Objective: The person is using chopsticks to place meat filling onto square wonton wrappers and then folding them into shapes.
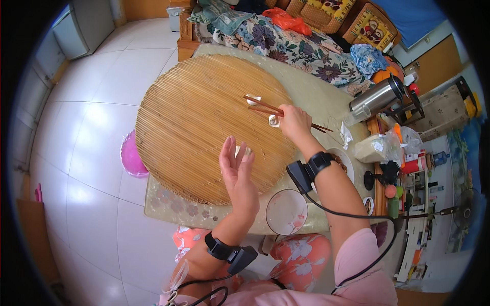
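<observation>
A large round mat of thin woven stalks (199, 114) lies on the table. Brown chopsticks are held in my right hand (295, 121), over the mat's right part, with their tips pointing left. A white dumpling (253, 100) lies by the tips, and another dumpling (273, 121) sits just under the chopsticks beside my fingers. My left hand (240, 170) is raised palm up over the mat's lower edge, fingers apart. A pale piece, perhaps a wrapper or dumpling (242, 150), shows partly behind those fingers; whether the hand touches it I cannot tell.
A floral-patterned bowl (287, 212) stands at the near table edge. Behind my right forearm is a plate of brown food (346, 162), partly hidden. A steel thermos (377, 93), a clear glass (360, 114) and a plastic-wrapped pale block (370, 148) stand at right. A pink basin (133, 157) sits left, below the mat.
</observation>
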Motion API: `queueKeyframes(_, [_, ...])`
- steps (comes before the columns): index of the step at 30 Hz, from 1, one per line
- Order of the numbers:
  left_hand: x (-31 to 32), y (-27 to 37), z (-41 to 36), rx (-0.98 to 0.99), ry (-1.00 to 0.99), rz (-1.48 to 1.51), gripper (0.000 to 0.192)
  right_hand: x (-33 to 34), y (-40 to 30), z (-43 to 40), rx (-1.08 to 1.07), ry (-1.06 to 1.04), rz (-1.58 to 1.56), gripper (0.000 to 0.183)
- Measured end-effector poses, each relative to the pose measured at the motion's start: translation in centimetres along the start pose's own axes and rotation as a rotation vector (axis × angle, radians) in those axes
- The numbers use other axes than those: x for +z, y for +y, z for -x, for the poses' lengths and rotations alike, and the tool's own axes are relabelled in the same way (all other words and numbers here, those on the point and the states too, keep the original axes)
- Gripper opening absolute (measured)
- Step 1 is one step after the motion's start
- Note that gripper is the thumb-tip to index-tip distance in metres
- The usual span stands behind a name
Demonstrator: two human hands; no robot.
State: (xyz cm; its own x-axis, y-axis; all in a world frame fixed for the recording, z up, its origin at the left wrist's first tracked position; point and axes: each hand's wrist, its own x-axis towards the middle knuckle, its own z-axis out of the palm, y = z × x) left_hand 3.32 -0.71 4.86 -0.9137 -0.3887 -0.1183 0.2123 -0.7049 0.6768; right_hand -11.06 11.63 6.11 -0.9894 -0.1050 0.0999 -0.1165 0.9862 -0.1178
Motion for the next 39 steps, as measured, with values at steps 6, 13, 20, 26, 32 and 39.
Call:
queueKeyframes(6, [-0.2,1.1,-0.9,0.004,0.121,-0.019,0.043,2.7,-0.1,-4.0,0.105,-0.192,-0.001,0.014])
queueKeyframes(13, [-1.5,3.3,-3.9,0.192,0.367,0.023,0.037,1.2,-1.3,-3.6,0.163,-0.096,0.07,0.022])
queueKeyframes(20, [-4.9,6.4,-6.5,0.403,0.595,0.115,0.036,-0.4,-4.9,3.9,-0.077,-0.318,-0.248,0.031])
queueKeyframes(26, [-6.4,8.3,-6.8,0.482,0.663,0.125,0.031,2.1,-6.9,7.7,-0.362,-0.37,-0.157,0.036])
queueKeyframes(32, [-7.1,8.9,-6.6,0.498,0.649,0.122,0.033,3.2,-7.4,8.0,-0.396,-0.359,-0.114,0.034])
queueKeyframes(39, [-7.2,9.3,-6.5,0.486,0.627,0.154,0.039,3.5,-7.2,8.0,-0.37,-0.352,-0.137,0.017])
